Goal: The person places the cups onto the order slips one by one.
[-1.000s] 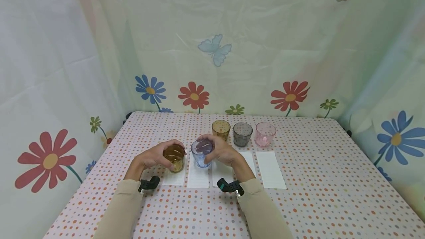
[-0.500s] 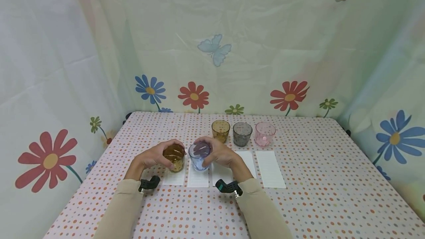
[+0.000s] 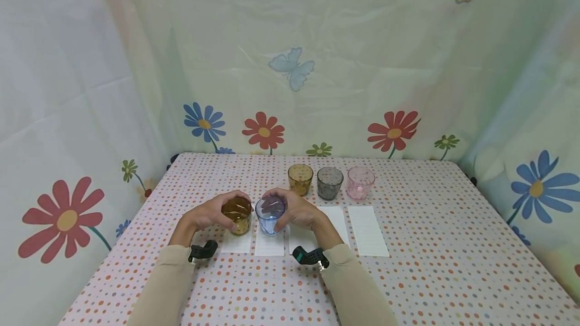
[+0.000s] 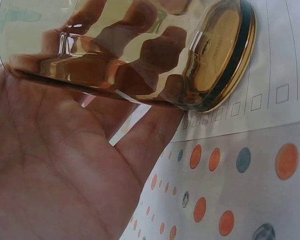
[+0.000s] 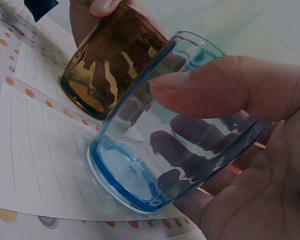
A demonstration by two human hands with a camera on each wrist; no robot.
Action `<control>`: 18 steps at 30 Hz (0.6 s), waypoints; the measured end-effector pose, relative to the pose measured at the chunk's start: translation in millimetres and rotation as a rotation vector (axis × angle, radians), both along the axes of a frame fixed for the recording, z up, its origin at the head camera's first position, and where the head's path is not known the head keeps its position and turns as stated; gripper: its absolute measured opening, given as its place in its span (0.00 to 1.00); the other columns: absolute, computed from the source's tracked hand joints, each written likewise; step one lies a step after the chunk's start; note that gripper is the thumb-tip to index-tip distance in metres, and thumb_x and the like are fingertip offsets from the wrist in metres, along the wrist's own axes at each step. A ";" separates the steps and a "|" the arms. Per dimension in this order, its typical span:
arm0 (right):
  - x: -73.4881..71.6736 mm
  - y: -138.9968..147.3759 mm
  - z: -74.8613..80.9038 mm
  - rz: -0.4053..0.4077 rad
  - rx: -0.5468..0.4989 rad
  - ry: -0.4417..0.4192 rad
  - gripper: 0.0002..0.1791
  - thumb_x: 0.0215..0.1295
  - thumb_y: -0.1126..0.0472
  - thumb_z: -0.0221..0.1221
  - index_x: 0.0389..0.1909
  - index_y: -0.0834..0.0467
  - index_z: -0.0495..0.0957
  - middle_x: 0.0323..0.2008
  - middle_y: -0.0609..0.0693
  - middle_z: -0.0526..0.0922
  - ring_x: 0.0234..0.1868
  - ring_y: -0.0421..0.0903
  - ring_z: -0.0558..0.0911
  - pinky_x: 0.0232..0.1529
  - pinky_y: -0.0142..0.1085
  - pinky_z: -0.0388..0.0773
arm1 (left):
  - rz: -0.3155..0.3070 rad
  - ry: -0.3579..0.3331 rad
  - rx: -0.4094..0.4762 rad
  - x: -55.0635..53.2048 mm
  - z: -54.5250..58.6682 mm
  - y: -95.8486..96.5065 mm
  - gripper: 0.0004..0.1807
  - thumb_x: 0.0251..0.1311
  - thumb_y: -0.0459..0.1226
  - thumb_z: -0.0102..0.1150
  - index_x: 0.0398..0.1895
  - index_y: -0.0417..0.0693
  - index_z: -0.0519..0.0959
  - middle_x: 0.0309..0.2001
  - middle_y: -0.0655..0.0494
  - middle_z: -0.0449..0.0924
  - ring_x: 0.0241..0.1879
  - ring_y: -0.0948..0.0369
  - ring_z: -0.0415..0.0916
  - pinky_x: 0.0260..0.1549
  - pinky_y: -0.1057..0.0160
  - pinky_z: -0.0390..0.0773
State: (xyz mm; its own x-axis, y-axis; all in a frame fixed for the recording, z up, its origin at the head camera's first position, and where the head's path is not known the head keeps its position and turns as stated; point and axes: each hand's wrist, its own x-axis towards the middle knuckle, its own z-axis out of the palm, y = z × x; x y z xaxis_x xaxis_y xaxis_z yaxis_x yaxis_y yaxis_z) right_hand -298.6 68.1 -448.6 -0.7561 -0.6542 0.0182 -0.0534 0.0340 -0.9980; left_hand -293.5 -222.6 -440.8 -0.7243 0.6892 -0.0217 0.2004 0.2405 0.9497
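Note:
My left hand (image 3: pixel 206 214) grips an amber glass tumbler (image 3: pixel 242 224), which stands over the leftmost white paper sheet (image 3: pixel 235 246). In the left wrist view, the fingers wrap behind the amber tumbler (image 4: pixel 217 55), and its base is at the lined paper. A clear blue tumbler (image 3: pixel 267 225) is held by my right hand (image 3: pixel 302 213), just right of the amber one and over the second sheet (image 3: pixel 270 247). The right wrist view has the thumb (image 5: pixel 200 87) on the near side of the blue tumbler (image 5: pixel 127 167), fingers showing through the glass.
Behind the hands stand a yellow-amber tumbler (image 3: pixel 300 181), a grey one (image 3: pixel 329 185) and a pink one (image 3: pixel 360 184) in a row. More paper sheets lie to the right, the last (image 3: pixel 368 231) below the pink tumbler. A dotted cloth (image 3: pixel 435 245) covers the table.
My right hand has brought the blue tumbler a little left and nearer to me, closer beside the amber one. The left hand and its tumbler have stayed in place.

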 end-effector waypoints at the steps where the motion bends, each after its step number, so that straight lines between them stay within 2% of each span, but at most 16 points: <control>1: 0.0 0.0 -0.2 0.005 -0.001 -0.001 0.50 0.29 0.85 0.70 0.63 0.64 0.70 0.62 0.64 0.76 0.63 0.61 0.74 0.64 0.50 0.72 | 0.002 -0.002 -0.001 0.6 0.7 0.3 0.41 0.43 0.30 0.73 0.66 0.40 0.69 0.63 0.39 0.73 0.63 0.44 0.70 0.64 0.44 0.70; 13: 1.7 1.1 2.2 0.054 -0.027 -0.043 0.51 0.34 0.87 0.69 0.67 0.65 0.66 0.65 0.66 0.72 0.66 0.63 0.71 0.67 0.53 0.68 | 0.007 -0.016 0.012 0.2 2.1 0.7 0.41 0.43 0.29 0.73 0.66 0.40 0.69 0.64 0.37 0.73 0.63 0.45 0.71 0.63 0.45 0.72; 18: 2.0 0.9 1.9 0.069 -0.036 -0.029 0.53 0.35 0.86 0.70 0.70 0.64 0.64 0.67 0.67 0.71 0.68 0.64 0.69 0.69 0.54 0.65 | 0.012 -0.014 0.007 1.2 2.4 0.7 0.42 0.43 0.30 0.73 0.66 0.39 0.69 0.63 0.37 0.73 0.63 0.45 0.71 0.64 0.44 0.71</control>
State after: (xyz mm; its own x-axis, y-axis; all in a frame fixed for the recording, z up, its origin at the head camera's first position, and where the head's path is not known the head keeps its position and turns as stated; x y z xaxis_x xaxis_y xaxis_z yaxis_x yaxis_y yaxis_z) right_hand -296.5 69.1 -446.8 -0.7095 -0.7044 0.0210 -0.0253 -0.0043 -0.9997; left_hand -292.3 -221.9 -438.4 -0.7321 0.6806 -0.0272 0.1838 0.2359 0.9543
